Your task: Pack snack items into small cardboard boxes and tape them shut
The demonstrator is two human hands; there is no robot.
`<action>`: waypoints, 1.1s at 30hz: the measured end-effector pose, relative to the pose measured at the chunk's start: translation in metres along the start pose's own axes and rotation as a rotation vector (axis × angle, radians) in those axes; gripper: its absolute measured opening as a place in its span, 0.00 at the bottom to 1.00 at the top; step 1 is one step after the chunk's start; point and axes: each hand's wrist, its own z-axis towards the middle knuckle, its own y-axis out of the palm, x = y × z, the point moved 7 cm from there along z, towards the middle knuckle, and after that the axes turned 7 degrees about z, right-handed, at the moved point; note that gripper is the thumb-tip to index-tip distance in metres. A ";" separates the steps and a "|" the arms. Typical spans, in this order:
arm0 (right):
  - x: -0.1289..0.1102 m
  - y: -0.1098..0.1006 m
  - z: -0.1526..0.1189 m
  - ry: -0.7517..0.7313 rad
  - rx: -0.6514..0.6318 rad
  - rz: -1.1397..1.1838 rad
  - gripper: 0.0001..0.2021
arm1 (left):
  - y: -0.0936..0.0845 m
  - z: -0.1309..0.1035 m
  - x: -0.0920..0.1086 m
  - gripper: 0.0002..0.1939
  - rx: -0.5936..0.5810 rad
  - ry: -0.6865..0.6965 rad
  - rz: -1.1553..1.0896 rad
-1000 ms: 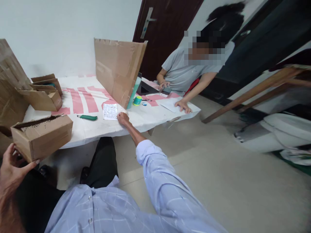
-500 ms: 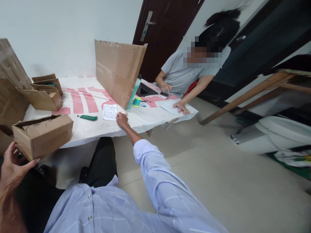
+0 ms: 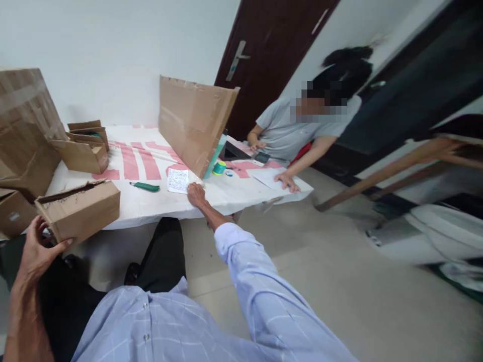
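Observation:
My left hand holds the near left end of a long cardboard box, thumb at its bottom edge and fingers curled at its end. The box sits at the table's front edge, its torn-edged top slightly open. My right hand rests on the table with its fingers closed, against the right edge of a small white sheet with rows of printed marks. What lies between those fingers is hidden. Left of the sheet lies a green utility knife. A green and yellow tape roll stands to the right.
A large cardboard panel stands upright on the table. Smaller open boxes and bigger cartons fill the left. Across at the right, a person rests a hand on white paper, near a phone.
The view has shifted, so everything appears a little further right and mostly lower. Both my hands keep their places at the box and the sheet.

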 end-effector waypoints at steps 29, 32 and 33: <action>-0.318 -0.066 -0.162 -1.255 -0.036 0.300 0.12 | 0.038 -0.005 0.021 0.55 -0.406 0.072 -0.285; -0.298 -0.069 -0.199 -1.309 0.085 0.310 0.08 | 0.037 -0.006 0.020 0.58 -0.445 0.080 -0.287; -0.291 -0.067 -0.211 -1.330 0.110 0.310 0.09 | 0.037 -0.007 0.021 0.58 -0.456 0.083 -0.288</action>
